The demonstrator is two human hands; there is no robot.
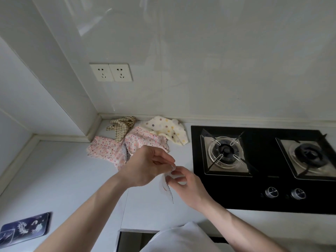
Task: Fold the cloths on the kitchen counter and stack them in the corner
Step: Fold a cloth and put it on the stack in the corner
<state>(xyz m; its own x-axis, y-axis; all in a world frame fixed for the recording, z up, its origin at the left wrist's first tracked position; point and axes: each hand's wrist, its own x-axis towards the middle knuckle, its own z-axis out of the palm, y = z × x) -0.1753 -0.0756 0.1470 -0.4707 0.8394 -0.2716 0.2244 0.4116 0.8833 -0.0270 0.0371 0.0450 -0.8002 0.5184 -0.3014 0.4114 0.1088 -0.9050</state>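
Near the front edge of the counter, a white cloth is held above the surface, pinched at its top by the fingertips of both the left hand and the right hand, which meet there; the rest hangs down limp, its zigzag edge showing. It is judged to be thin, light and soft, with no stiffness, so it is best taken by two corners and spread flat before folding. Further back, toward the rear corner of the counter, three more cloths lie crumpled and overlapping: a pink dotted cloth, a brown checked cloth against the wall, and a cream spotted cloth. None is yet folded. A black gas hob is set into the right side, and a phone lies at the left front edge. Two sockets are mounted on the glossy pale wall above the corner.
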